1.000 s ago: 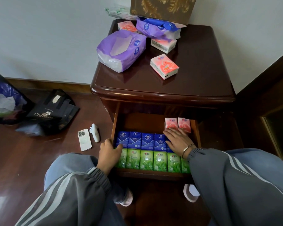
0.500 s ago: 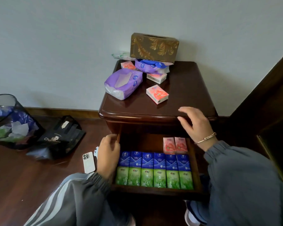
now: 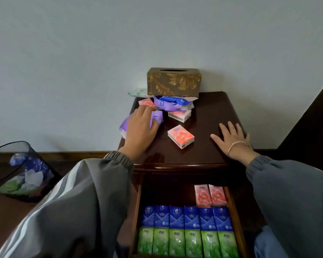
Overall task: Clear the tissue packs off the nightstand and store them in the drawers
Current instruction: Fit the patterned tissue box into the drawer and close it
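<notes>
- The left hand [image 3: 141, 127] reaches over the purple tissue pack [image 3: 158, 117] near the middle of the frame, fingers spread, holding nothing.
- The right hand [image 3: 233, 140] lies flat and open on the surface [image 3: 203, 108].
- The pink pack [image 3: 181, 136] sits between them.
- It looks light and squishy, so pinch its sides.
- The drawer [image 3: 235, 216] at the bottom is open.

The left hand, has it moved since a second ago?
Yes. The left hand left the drawer edge and went up onto the nightstand, over the purple tissue pack.

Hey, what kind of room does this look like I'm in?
Probably a bedroom: a dark wooden nightstand against the wall, a tissue box on it, and a wastebasket on the wooden floor.
</notes>
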A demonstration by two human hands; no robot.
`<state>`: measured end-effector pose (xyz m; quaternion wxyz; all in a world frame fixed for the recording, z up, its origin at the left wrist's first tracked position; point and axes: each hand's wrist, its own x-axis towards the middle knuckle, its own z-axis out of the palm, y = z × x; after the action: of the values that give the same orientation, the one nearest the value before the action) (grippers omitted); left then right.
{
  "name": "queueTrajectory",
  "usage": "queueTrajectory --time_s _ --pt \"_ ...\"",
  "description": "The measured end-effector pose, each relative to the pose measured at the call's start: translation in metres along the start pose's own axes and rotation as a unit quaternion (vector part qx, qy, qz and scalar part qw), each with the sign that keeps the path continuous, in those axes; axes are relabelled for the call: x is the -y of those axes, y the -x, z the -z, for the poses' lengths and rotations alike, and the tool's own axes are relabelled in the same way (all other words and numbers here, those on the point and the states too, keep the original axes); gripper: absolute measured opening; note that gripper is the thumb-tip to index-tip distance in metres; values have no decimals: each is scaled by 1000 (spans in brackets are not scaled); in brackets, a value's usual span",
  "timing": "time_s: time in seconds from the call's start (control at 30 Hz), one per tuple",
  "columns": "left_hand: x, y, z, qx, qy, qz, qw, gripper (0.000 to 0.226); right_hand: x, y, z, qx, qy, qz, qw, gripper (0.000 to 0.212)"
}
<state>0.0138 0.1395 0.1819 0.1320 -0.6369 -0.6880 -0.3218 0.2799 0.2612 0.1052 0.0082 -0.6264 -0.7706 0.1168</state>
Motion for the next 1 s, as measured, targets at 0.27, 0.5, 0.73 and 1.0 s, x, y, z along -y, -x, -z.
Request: queueTrajectory --time_s 0.27,0.5,0.73,1.0 --pt "-11 -135 -56 29 -109 -14 994 48 4 2 -3 -13 32 -2 999 69" --pt "-2 -193 -92 166 -179 -26 969 58 5 2 -6 -30 49 0 998 62" --pt "-8 -209 -92 198 -179 -77 961 61 4 0 -9 -34 59 -1 998 63" --pt "-11 -181 -43 20 -38 -59 997 63 3 -3 -7 -20 37 -9 999 63"
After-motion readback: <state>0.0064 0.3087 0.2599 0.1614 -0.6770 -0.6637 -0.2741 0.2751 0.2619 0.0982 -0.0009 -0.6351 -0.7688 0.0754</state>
